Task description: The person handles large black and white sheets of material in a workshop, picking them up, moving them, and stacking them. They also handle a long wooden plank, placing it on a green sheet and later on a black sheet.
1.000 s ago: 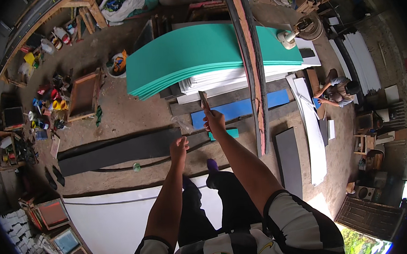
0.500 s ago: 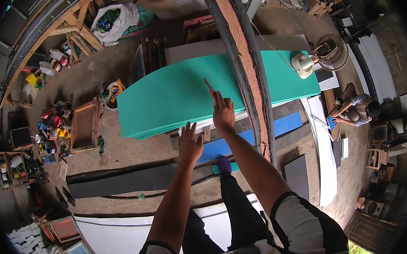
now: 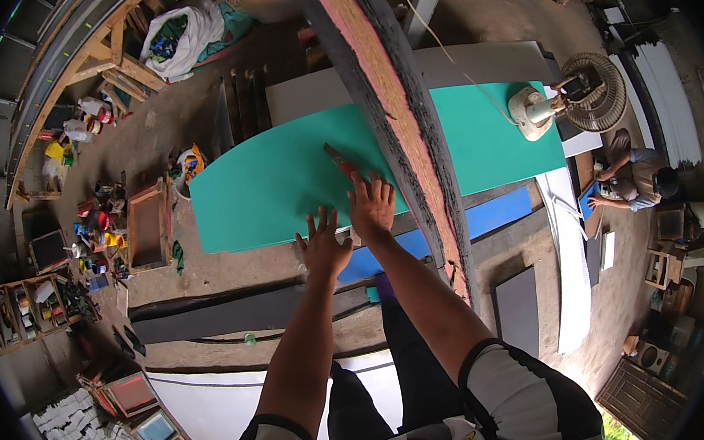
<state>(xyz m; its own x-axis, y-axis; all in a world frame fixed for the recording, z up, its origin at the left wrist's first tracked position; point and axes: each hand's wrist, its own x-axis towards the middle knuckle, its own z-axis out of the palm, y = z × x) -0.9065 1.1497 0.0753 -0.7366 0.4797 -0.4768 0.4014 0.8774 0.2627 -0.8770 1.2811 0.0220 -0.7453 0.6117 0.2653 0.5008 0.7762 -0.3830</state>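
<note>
Left hand (image 3: 326, 248) and right hand (image 3: 372, 213) are reaching over the near edge of the green sheet (image 3: 251, 196), short of it a second ago — it is lying ahead, long axis running crosswise. Farther over, the right is gripping a knife (image 3: 339, 161); the left is spreading empty fingers.

We've moved our left hand (image 3: 323, 249), right hand (image 3: 372, 208) and knife (image 3: 342, 164) farther out, to the near edge of the green sheet (image 3: 259, 190).

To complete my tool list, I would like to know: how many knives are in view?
1: the knife in the right hand, over the green sheet. Others may be hidden.
</note>
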